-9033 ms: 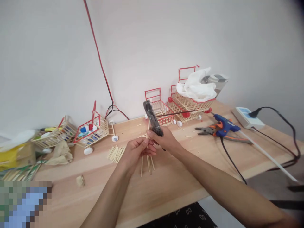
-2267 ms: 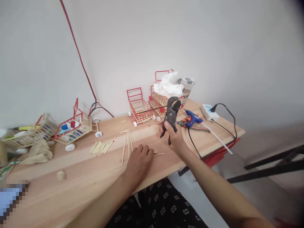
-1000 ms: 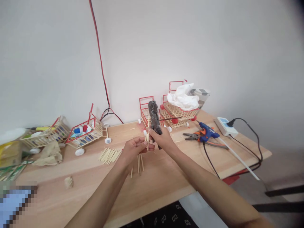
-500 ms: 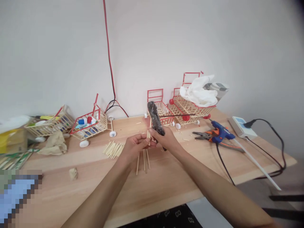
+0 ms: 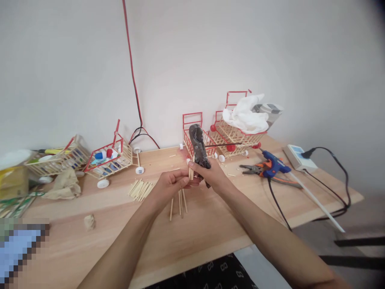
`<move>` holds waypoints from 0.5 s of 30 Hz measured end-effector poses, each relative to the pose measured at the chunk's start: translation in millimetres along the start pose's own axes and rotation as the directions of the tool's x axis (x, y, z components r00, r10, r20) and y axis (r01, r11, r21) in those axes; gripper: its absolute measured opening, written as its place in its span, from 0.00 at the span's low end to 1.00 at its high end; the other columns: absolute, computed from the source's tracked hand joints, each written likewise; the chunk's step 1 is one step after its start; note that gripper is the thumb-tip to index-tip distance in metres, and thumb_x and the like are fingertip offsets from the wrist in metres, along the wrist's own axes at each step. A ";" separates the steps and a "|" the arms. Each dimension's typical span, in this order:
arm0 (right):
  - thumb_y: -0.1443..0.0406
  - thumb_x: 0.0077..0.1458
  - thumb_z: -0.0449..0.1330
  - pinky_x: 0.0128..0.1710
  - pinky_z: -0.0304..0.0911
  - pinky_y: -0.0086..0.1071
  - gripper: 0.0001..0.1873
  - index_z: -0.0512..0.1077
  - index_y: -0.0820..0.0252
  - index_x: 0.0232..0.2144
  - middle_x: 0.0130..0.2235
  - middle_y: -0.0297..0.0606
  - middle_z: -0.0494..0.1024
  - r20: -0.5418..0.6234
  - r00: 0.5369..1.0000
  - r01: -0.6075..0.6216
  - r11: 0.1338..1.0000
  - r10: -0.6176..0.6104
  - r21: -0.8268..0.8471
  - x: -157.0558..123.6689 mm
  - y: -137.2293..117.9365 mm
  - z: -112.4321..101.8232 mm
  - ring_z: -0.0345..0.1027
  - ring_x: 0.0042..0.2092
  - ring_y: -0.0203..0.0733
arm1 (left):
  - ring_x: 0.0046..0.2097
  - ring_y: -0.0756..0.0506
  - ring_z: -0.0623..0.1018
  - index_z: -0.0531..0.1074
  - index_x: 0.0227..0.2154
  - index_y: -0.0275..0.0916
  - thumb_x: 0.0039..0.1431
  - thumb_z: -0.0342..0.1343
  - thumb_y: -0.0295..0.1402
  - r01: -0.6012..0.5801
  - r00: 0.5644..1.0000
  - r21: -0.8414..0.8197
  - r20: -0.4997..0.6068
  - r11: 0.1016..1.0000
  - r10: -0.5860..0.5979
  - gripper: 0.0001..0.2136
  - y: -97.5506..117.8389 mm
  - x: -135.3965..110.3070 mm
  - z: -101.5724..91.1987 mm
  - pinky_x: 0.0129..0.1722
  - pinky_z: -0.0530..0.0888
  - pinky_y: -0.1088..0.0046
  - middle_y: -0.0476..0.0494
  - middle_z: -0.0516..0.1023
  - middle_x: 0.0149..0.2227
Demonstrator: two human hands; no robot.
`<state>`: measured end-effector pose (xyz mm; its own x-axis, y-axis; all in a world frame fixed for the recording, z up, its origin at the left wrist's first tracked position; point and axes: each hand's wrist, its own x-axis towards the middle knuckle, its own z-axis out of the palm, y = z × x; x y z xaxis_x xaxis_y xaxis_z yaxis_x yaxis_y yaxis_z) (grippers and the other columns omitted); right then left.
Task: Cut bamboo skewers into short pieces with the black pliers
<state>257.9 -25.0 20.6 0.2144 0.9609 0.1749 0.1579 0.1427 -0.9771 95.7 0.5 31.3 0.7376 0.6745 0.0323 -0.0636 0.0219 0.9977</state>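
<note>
Several thin sticks (image 5: 191, 173), likely light, stiff, snappable, best held low; left hand (image 5: 171, 185) pinches them, right hand (image 5: 213, 175) wrapped round black cutter (image 5: 198, 145).

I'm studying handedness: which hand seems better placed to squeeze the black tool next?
Probably the right hand: it holds the black tool, while the left hand pinches thin sticks.

Worn dark-metal cutter (image 5: 198, 146); matt wooden sticks (image 5: 191, 172); smooth wooden tabletop (image 5: 210, 228)
</note>
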 end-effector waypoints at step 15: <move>0.51 0.47 0.60 0.17 0.56 0.25 0.20 0.66 0.62 0.19 0.18 0.31 0.68 0.071 0.992 -0.116 0.983 0.106 0.144 -6.6 -4.0 1.1 0.60 0.19 0.31 | 0.35 0.46 0.78 0.78 0.28 0.40 0.57 0.53 0.34 -0.061 0.945 0.577 -0.228 0.814 0.233 0.09 -5.8 -4.8 17.8 0.37 0.69 0.75 0.50 0.81 0.30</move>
<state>254.8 -31.6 23.3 0.1613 0.9850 0.0609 -0.0085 0.0631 -0.9980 104.5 -16.0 26.4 0.5294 0.8110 0.2491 0.2910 -0.4494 0.8446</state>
